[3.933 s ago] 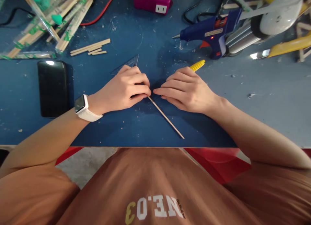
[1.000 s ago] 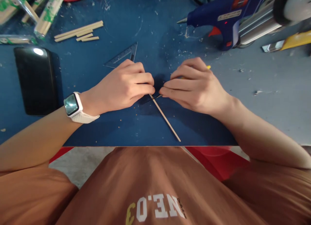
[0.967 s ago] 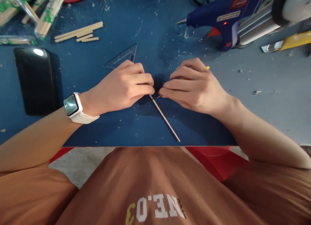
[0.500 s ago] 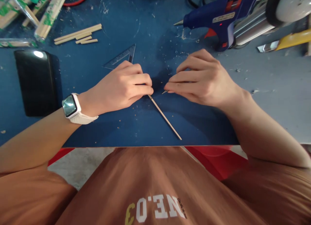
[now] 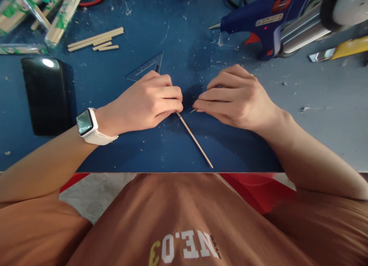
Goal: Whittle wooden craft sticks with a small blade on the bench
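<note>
My left hand is closed on the upper end of a thin wooden stick, whose held end is hidden under the fingers. The stick slants down toward the table's near edge and bears a small dark mark close to my fingertips. In a pinch, my right hand holds a slim pen-like tool; only its pointed tip shows clearly, a short gap away from the stick. A clear triangular set square lies just beyond my left hand, partly covered by it.
Several cut wooden sticks lie at the upper left, near bagged sticks and a black phone-like device. A blue glue gun and a yellow box cutter are at the upper right. The blue table's near edge runs before me.
Both hands keep their grips. My right hand has shifted slightly left and down, its tool tip a little closer to the stick. The whole view has shifted slightly.
</note>
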A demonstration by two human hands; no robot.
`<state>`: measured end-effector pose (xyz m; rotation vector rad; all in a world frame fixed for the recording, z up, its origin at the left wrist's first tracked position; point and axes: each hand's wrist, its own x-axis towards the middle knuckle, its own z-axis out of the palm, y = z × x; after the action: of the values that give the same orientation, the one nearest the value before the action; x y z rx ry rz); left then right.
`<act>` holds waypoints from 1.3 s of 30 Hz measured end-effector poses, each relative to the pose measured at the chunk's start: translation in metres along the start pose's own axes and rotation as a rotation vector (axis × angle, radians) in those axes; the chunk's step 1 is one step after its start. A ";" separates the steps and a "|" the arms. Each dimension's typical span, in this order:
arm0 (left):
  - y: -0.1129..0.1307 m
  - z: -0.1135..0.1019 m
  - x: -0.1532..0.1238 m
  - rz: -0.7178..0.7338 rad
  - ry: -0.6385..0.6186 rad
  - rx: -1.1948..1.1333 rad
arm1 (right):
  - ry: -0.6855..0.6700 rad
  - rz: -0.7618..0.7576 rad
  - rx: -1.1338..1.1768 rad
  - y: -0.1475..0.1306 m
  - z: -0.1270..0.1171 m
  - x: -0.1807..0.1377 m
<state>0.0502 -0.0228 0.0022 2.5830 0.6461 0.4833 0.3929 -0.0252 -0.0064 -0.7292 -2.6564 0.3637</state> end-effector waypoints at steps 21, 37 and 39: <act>0.000 0.001 0.001 -0.002 -0.017 0.022 | 0.074 -0.225 -0.186 0.010 -0.009 0.002; 0.002 0.000 0.003 0.044 -0.010 0.121 | 0.037 -0.231 -0.244 0.004 -0.011 0.001; 0.002 0.001 0.002 0.031 -0.013 0.095 | 0.074 -0.239 -0.255 0.003 -0.010 0.001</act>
<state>0.0526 -0.0236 0.0031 2.6863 0.6402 0.4549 0.3974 -0.0203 0.0020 -0.4766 -2.7070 -0.0656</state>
